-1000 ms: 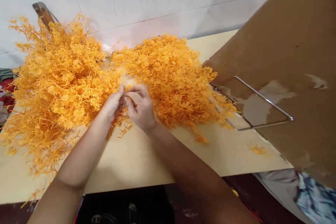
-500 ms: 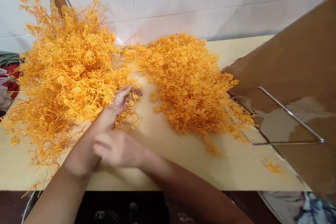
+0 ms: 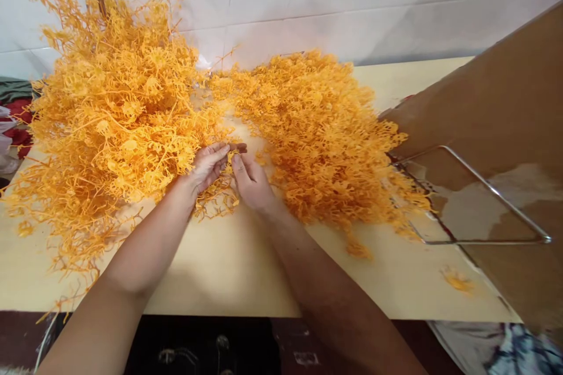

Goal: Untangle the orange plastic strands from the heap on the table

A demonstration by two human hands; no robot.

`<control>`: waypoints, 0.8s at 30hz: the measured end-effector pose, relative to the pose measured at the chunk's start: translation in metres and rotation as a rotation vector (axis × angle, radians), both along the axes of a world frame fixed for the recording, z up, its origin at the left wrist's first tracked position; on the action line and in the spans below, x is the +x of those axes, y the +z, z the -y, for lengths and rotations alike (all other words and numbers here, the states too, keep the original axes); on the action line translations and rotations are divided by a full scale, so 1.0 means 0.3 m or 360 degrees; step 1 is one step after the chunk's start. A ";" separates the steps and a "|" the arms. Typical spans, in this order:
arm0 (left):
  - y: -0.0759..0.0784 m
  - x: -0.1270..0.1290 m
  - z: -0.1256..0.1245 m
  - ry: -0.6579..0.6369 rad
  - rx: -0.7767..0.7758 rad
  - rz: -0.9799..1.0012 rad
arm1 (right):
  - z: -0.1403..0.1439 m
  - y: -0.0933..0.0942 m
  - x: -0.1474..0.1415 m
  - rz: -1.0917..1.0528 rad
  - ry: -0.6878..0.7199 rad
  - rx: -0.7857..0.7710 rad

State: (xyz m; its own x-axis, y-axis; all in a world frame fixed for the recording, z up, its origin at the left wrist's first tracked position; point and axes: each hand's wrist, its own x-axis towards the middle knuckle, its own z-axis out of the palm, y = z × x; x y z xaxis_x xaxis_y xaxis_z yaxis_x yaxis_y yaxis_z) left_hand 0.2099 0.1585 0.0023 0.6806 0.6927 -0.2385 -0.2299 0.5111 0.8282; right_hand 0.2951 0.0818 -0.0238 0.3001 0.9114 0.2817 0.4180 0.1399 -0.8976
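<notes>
Two heaps of orange plastic sprigs lie on a pale yellow table (image 3: pixel 229 263). The bigger, tangled heap (image 3: pixel 109 111) is on the left; the flatter heap (image 3: pixel 325 129) is on the right. Between them, my left hand (image 3: pixel 206 167) and my right hand (image 3: pixel 251 183) meet over one small orange sprig (image 3: pixel 222 190). Both hands pinch this sprig with their fingertips. Its lower twigs hang under my left palm, partly hidden.
A large brown cardboard sheet (image 3: pixel 497 129) leans in from the right, with a bent metal wire frame (image 3: pixel 479 211) against it. A loose orange bit (image 3: pixel 457 280) lies near the table's front right. White tiled wall behind. Cloth (image 3: pixel 11 111) at far left.
My right hand came back up from near my left wrist to the sprig at my left fingertips. The left hand closed its fingers on the sprig. The view barely shifted.
</notes>
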 end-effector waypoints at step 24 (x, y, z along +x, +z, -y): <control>-0.013 -0.003 0.001 -0.0075 0.0009 -0.0099 | 0.046 0.077 0.037 -0.0254 -0.0123 0.0043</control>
State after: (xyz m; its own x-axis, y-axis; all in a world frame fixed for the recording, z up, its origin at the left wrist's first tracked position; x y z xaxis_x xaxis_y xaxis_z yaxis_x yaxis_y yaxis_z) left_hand 0.2088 0.1583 -0.0016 0.6966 0.6616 -0.2775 -0.1537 0.5154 0.8430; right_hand 0.3061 0.0682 -0.0006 0.4115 0.8767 0.2490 0.2811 0.1378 -0.9497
